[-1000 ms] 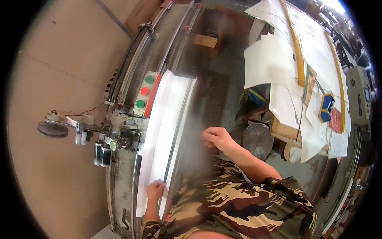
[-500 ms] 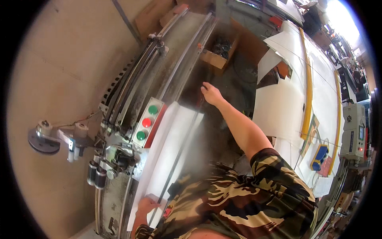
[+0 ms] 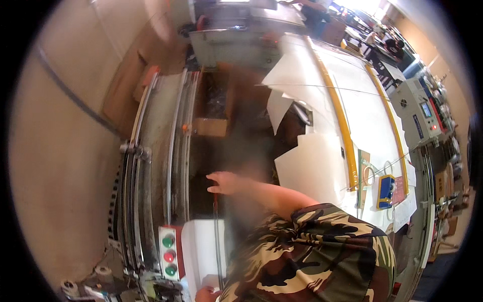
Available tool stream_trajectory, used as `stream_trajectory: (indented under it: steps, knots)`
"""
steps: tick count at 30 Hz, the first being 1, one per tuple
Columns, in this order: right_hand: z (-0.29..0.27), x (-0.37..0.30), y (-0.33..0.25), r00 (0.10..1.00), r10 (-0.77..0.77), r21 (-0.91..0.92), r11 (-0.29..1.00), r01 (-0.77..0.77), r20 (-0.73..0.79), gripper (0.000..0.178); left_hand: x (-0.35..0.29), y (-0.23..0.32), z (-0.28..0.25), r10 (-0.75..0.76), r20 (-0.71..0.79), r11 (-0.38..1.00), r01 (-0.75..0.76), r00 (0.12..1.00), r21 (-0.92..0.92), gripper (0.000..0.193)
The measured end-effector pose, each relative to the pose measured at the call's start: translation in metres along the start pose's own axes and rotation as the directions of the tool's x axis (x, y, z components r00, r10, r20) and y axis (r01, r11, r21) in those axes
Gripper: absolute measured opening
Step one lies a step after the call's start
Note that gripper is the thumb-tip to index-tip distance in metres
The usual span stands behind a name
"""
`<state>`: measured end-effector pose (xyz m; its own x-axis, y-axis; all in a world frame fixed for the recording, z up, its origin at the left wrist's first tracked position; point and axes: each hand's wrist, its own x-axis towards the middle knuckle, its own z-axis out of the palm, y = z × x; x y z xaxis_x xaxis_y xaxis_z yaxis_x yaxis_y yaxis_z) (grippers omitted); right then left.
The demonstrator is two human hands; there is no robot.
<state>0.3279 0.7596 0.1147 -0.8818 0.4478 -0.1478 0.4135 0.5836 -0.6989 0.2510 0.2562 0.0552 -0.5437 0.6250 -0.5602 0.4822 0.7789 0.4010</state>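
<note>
My right hand (image 3: 224,182) reaches out over the dark gap beside the machine, its fingers closed at the reddish far end of a long thin metal rod (image 3: 217,236). The rod runs back toward me, above a white sheet (image 3: 196,246) on the machine's near part. My left hand (image 3: 205,294), partly cut off by the lower edge, is closed at the rod's near end, over the sheet. A control box (image 3: 168,254) with two green buttons and a red one stands just left of the sheet.
Metal rails (image 3: 173,151) of the machine stretch away on the left. An open cardboard box (image 3: 210,127) stands beyond my right hand. White sheets (image 3: 312,163) and yellow strips (image 3: 334,100) cover a table on the right, with a blue-yellow tool (image 3: 386,191) and a grey control unit (image 3: 415,113).
The view has turned to the right and moved forward. Machine, sheet and both hands now appear lower and further left. The thin rod still stretches between my hands.
</note>
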Motion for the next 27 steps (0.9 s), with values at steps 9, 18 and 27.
stream_trajectory:
  steps: [9, 18, 27]
  knots:
    - [-0.38, -0.141, 0.227, 0.28, -0.034, -0.18, 0.836, -0.518, -0.96, 0.032, 0.126, 0.2, -0.076, 0.338, -0.229, 0.937, -0.348, 0.913, -0.004, 0.033]
    - [-0.446, -0.211, 0.337, 0.258, 0.407, -0.127, 0.322, -0.938, -0.876, 0.04, 0.182, 0.325, -0.126, 0.417, -0.212, 0.904, -0.427, 0.884, 0.0, 0.027]
    - [-0.552, -0.198, 0.303, 0.301, -0.069, -0.304, 0.386, -0.871, -0.951, 0.024, 0.173, 0.314, -0.115, 0.353, -0.238, 0.931, -0.365, 0.905, -0.006, 0.026]
